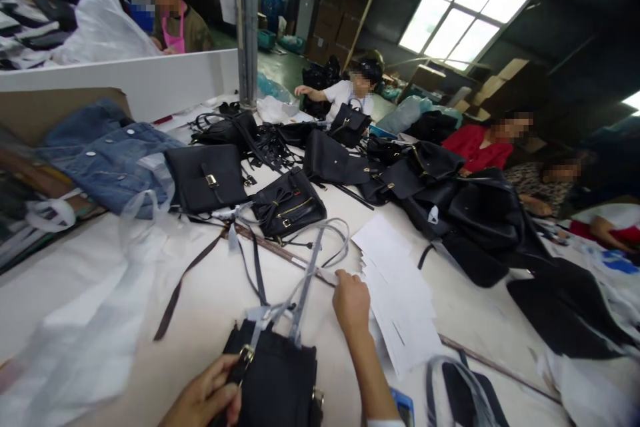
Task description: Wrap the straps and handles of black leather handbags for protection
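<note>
Grip of your left hand (213, 392) pinched buckled strap (247, 353) on black bag (284, 373), left of paper sheets (403, 290). Right hand (352, 300) curled at pale strip (327, 275), beside paper sheets; whether clasped, couldn't tell. Steadying black bag, keeping wrapped straps (306, 280) untwisted seemed wise.

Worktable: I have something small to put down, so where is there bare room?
A bare worktable patch lies between the white papers and the heaped black bags; another between the brown strap and the near bag at the left hand. Crowded: the far side, with bags and denim.
</note>
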Tool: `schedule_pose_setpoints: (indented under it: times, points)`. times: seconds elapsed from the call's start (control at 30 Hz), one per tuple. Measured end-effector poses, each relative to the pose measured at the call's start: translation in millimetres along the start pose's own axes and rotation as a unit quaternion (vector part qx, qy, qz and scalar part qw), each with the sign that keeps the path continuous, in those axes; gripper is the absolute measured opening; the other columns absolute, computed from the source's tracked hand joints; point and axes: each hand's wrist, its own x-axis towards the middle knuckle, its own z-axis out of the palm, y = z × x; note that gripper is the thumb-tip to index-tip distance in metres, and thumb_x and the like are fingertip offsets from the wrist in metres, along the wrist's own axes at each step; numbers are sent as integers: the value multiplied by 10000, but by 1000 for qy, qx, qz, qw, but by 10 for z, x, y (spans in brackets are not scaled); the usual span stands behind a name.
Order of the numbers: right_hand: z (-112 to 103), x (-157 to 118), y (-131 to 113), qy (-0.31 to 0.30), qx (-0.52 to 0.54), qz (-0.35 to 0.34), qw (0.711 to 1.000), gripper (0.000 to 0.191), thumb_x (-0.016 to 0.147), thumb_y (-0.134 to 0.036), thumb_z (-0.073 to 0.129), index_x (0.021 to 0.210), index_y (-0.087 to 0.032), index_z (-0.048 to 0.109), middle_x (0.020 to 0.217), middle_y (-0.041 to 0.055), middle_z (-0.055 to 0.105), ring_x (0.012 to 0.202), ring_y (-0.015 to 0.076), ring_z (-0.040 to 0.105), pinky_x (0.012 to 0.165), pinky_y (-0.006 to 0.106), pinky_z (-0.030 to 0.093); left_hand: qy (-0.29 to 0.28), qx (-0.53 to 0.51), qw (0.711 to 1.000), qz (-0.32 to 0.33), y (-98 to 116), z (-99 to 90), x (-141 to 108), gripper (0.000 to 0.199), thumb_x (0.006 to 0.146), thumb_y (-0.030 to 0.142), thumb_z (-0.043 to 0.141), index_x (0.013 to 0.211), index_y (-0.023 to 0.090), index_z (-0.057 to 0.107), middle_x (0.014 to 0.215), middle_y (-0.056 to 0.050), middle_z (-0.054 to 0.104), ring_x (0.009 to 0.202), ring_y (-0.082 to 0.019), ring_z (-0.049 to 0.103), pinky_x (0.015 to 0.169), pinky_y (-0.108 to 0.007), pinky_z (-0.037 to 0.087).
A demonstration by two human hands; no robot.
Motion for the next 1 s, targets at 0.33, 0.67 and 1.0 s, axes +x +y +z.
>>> schedule_pose_setpoints:
  times: [0.33, 0.67, 1.0]
  points:
    - [271, -2242, -795, -71, 302, -164, 936, 321, 886, -178, 447, 1127, -283, 632, 1220, 56, 617, 1087, 234, 569, 945, 343, 412, -5, -245, 969, -4, 312, -137, -435, 319, 827, 321, 651, 1092, 150, 601, 1175, -128, 622, 1099, -232, 574, 985, -376, 406]
    - [695, -2119, -843, -8, 475, 197, 857, 617, 646, -333, 656, 1218, -154, 511, 1055, 129, 644, 673, 213, 614, 710, 362, 504, -69, -215, 973, 52, 465, -10, -611, 225, 836, 314, 615, 949, 120, 624, 1027, -130, 662, 881, -196, 631, 786, -319, 472]
    - [303, -2011, -1010, -92, 751, 105, 646, 407, 669, -354, 676, 1035, -183, 627, 945, 58, 715, 890, 236, 655, 832, 354, 492, 0, 26, 977, 212, 565, 116, -602, 320, 855, 451, 559, 856, 146, 654, 867, -76, 675, 841, -213, 623, 832, -346, 455]
